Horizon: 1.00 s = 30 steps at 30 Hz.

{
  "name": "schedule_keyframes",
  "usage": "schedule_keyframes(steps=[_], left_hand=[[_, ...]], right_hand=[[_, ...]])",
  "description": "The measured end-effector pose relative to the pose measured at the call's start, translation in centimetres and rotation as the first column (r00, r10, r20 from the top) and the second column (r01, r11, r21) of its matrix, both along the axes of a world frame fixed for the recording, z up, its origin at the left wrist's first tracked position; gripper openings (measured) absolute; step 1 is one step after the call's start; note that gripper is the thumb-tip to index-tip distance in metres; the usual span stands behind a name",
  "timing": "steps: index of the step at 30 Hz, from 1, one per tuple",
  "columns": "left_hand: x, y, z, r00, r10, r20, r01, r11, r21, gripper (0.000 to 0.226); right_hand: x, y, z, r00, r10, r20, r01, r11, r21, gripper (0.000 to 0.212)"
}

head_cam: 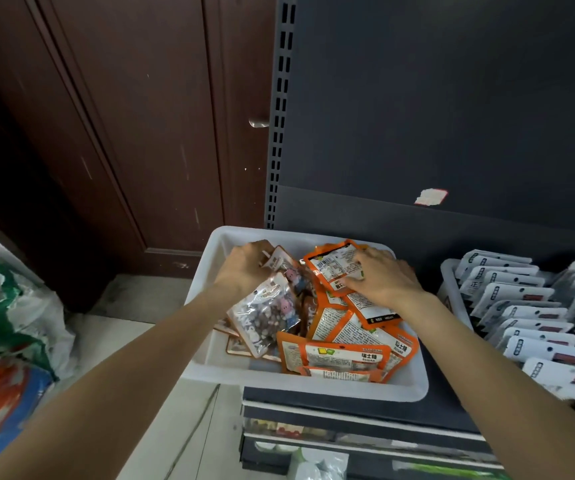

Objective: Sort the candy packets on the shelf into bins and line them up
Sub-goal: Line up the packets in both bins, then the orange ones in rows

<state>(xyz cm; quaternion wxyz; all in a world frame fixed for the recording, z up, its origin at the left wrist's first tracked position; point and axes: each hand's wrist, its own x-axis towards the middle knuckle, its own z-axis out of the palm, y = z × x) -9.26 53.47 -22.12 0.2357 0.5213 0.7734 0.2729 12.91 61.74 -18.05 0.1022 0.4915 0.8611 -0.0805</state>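
Two hands work my white bin (pixel 206 299): left hand (pixel 244 268) grips clear packets (pixel 268 306) at its left; right hand (pixel 379 275) lies flat, fingers apart, on orange packets (pixel 334 268) rightward.

A shop: slotted metal shelving (pixel 276 109), bins (pixel 317 384) of packaged candy (pixel 345 355).

Orange candy packet (pixel 348 355) reads "SUGAR"; other packet print is too small.
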Motion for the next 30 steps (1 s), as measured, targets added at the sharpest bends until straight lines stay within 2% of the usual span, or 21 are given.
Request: schedule_keyframes(steps=[3, 4, 6, 9, 13, 15, 18, 20, 23, 25, 30], left_hand=[[-0.3, 0.4, 0.4, 0.994, -0.052, -0.1, 0.053, 0.999, 0.004, 0.018], [-0.5, 0.3, 0.6, 0.991, -0.059, -0.122, 0.061, 0.998, 0.011, 0.018], [-0.9, 0.4, 0.7, 0.987, -0.065, -0.145, 0.068, 0.998, 0.017, 0.017], [-1.1, 0.4, 0.6, 0.987, -0.07, -0.143, 0.074, 0.997, 0.02, 0.018], [-1.1, 0.2, 0.6, 0.991, -0.095, -0.094, 0.099, 0.994, 0.038, 0.019], [-1.2, 0.1, 0.5, 0.993, -0.103, -0.053, 0.105, 0.993, 0.051, 0.018], [-1.4, 0.1, 0.8, 0.989, -0.145, -0.043, 0.148, 0.986, 0.082, 0.019], [-1.4, 0.3, 1.0, 0.98, -0.182, -0.079, 0.189, 0.977, 0.093, 0.019], [-2.0, 0.5, 1.0, 0.987, -0.149, -0.059, 0.154, 0.983, 0.099, 0.02], [-2.7, 0.3, 0.8, 0.992, -0.129, 0.007, 0.128, 0.99, 0.054, 0.034], [-4.1, -1.1, -0.5, 0.985, -0.144, 0.094, 0.164, 0.951, -0.262, 0.085]], right_hand=[[-1.3, -0.8, -0.2, 0.982, 0.121, -0.143, -0.136, 0.986, -0.095, 0.056], [-1.6, -1.0, -0.4, 0.981, 0.125, -0.146, -0.145, 0.98, -0.135, 0.053], [-1.5, -1.0, -1.2, 0.99, 0.119, -0.072, -0.128, 0.982, -0.142, 0.056], [-0.3, -0.7, -2.0, 0.999, 0.048, 0.016, -0.047, 0.997, -0.053, 0.06], [0.5, -0.7, -1.4, 0.999, -0.051, 0.0, 0.051, 0.996, -0.076, 0.06], [-0.4, -0.8, -0.8, 0.986, -0.05, -0.157, 0.034, 0.994, -0.102, 0.057], [-3.5, -1.4, -0.1, 0.89, -0.042, -0.454, -0.035, 0.986, -0.161, 0.056], [-5.7, -1.6, -0.1, 0.824, -0.047, -0.564, -0.102, 0.968, -0.23, 0.052], [-8.3, -1.2, -0.7, 0.762, -0.083, -0.642, -0.094, 0.967, -0.237, 0.029], [-9.2, -0.5, -1.4, 0.755, -0.088, -0.65, -0.03, 0.985, -0.168, 0.015], [-9.6, 0.5, -1.8, 0.766, -0.091, -0.637, 0.072, 0.996, -0.056, 0.01]])
